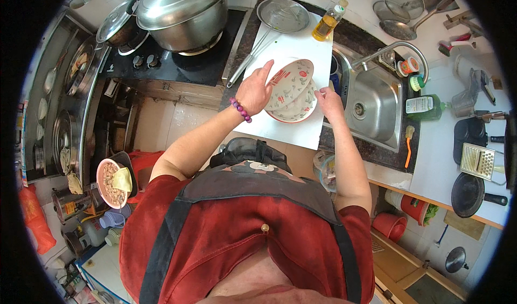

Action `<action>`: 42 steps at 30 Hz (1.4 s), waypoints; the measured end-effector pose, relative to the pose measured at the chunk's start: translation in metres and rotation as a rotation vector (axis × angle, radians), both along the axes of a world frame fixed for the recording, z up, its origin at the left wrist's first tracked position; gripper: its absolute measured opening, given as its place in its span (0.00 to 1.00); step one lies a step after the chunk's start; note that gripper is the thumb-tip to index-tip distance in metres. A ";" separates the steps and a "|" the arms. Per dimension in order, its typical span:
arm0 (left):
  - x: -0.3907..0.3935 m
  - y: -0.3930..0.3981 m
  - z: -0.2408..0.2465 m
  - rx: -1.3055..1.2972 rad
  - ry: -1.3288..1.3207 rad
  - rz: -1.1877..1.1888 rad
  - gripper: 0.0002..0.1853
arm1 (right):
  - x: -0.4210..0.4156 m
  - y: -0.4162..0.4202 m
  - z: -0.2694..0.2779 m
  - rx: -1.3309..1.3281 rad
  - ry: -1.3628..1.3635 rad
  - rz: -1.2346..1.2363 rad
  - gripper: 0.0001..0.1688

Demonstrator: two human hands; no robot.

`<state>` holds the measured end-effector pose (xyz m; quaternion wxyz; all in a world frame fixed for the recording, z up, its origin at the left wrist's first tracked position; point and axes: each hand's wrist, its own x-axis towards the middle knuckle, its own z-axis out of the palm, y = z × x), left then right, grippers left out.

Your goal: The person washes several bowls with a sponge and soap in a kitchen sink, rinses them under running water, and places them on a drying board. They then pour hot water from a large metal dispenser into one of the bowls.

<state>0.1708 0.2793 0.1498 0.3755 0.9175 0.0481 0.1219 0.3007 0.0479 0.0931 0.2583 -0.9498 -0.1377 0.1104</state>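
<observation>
Two white patterned dishes with red rims are on a white board (299, 136) in front of me. The upper dish (297, 76) is tilted over the lower dish (291, 114) and hides part of it. My left hand (254, 91), with a purple bead bracelet, grips the upper dish at its left side, index finger stretched out. At the lower dish's right rim are the bent fingertips of my right hand (332, 104); whether they hold the rim is unclear. Behind the dishes lies a wire-mesh skimmer (284, 15), its long handle pointing toward me.
An oil bottle (326, 24) stands at the board's back right corner. To the right is a steel sink (375, 106) with a curved faucet (398, 45). Large lidded pot (181, 21) and smaller pot (119, 23) occupy the stove at left. A pink bowl of filling (111, 183) sits lower left.
</observation>
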 end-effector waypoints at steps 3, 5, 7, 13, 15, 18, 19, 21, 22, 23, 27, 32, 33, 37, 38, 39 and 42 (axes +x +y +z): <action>-0.002 0.002 -0.001 0.183 -0.186 -0.094 0.33 | -0.003 0.009 0.006 -0.061 0.016 0.002 0.22; -0.004 0.004 0.003 0.280 -0.310 -0.165 0.34 | -0.003 0.012 0.010 -0.047 0.006 -0.017 0.21; -0.005 0.007 0.003 0.309 -0.359 -0.156 0.35 | 0.000 0.015 0.010 -0.046 -0.009 -0.020 0.22; -0.007 0.018 0.002 -0.097 -0.297 0.210 0.30 | 0.013 0.029 0.016 -0.202 0.048 0.063 0.24; -0.013 0.030 -0.012 -0.627 -0.250 0.294 0.27 | 0.017 0.030 0.021 -0.267 0.016 0.145 0.24; -0.028 0.063 -0.049 -1.048 -0.258 0.470 0.24 | 0.027 0.030 0.015 -0.244 0.040 0.203 0.20; -0.036 0.067 -0.052 -1.343 -0.178 0.597 0.23 | 0.030 0.029 0.013 -0.236 0.045 0.228 0.19; -0.063 0.081 -0.059 -1.445 -0.142 0.669 0.22 | 0.030 0.024 0.009 -0.153 -0.003 0.204 0.18; -0.078 0.089 -0.067 -1.443 -0.167 0.664 0.21 | 0.031 0.023 0.008 -0.130 -0.011 0.186 0.18; -0.092 0.096 -0.076 -1.445 -0.187 0.658 0.21 | 0.029 0.021 0.007 -0.112 -0.017 0.164 0.18; -0.145 0.105 -0.074 -1.368 -0.142 0.786 0.21 | 0.018 0.026 0.033 -0.086 -0.125 0.116 0.19; -0.186 0.111 -0.084 -1.422 -0.136 0.834 0.21 | 0.022 0.036 0.063 -0.173 -0.097 0.198 0.14; -0.188 0.110 -0.084 -1.413 -0.133 0.830 0.21 | 0.023 0.036 0.065 -0.178 -0.122 0.245 0.14; -0.190 0.108 -0.081 -1.413 -0.105 0.844 0.21 | 0.035 0.038 0.066 -0.187 0.124 0.264 0.15; -0.189 0.109 -0.082 -1.425 -0.098 0.842 0.21 | 0.039 0.037 0.065 -0.186 0.271 0.223 0.15; -0.190 0.109 -0.084 -1.441 -0.094 0.841 0.21 | 0.044 0.031 0.056 -0.143 0.354 0.205 0.15; -0.187 0.106 -0.080 -1.449 -0.133 0.804 0.21 | 0.046 0.018 0.029 -0.023 0.555 0.159 0.17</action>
